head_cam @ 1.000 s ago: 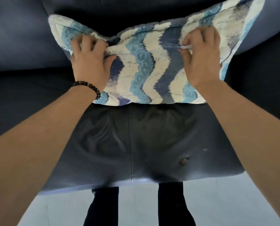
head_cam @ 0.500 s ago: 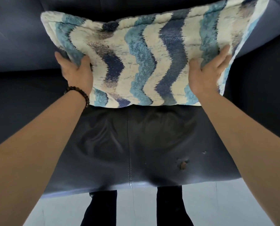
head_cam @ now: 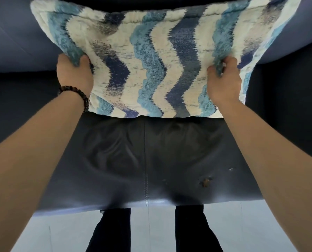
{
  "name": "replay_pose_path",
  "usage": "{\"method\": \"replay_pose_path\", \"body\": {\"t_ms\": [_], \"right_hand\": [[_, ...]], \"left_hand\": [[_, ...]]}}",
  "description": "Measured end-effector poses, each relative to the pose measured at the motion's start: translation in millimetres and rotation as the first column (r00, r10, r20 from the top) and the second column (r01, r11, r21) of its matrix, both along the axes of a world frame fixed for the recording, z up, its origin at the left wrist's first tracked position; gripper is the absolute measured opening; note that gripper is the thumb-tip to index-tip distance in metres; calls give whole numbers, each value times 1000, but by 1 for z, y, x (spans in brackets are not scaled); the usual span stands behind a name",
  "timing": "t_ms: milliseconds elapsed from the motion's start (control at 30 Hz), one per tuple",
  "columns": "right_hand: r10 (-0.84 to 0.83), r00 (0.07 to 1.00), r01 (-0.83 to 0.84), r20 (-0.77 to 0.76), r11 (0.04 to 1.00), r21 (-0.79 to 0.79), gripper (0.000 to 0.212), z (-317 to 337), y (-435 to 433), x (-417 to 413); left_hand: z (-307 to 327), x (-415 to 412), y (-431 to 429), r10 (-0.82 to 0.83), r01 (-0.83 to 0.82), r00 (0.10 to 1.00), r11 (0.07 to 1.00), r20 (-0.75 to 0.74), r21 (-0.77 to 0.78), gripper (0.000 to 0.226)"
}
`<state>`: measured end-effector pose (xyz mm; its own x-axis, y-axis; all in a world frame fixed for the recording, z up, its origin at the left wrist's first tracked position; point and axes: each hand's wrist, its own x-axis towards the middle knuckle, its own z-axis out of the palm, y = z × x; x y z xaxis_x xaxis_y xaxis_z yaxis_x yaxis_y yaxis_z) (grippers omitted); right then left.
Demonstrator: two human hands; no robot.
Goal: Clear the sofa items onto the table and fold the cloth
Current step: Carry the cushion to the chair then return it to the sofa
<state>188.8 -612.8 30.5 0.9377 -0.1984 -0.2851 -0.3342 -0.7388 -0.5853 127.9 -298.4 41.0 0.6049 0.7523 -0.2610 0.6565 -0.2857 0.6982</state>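
While the dark leather sofa [head_cam: 115, 160] fills most of the view, a wavy-striped blue, teal and cream cushion [head_cam: 151, 60] stands over the back of its seat. The left hand [head_cam: 73, 73] and right hand [head_cam: 224, 80] grip the cushion's two sides, fingers curled and pinching bunched fabric. A beaded bracelet [head_cam: 75, 93] circles the left wrist. A small tear [head_cam: 205, 181] marks the seat front.
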Motion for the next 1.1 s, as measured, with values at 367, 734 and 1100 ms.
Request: {"method": "replay_pose_path", "body": {"t_ms": [367, 734, 1100], "right_hand": [[154, 988, -144, -14, 950, 278, 36, 185, -9, -121], [342, 933, -205, -115, 765, 610, 61, 429, -70, -287], [659, 748, -568, 81, 572, 592, 58, 487, 2, -379]], "left_hand": [[183, -151, -84, -220, 237, 965, 964, 142, -119, 38], [482, -379, -159, 204, -202, 978, 978, 33, -45, 37], [534, -588, -156, 490, -497, 864, 867, 116, 31, 51]]}}
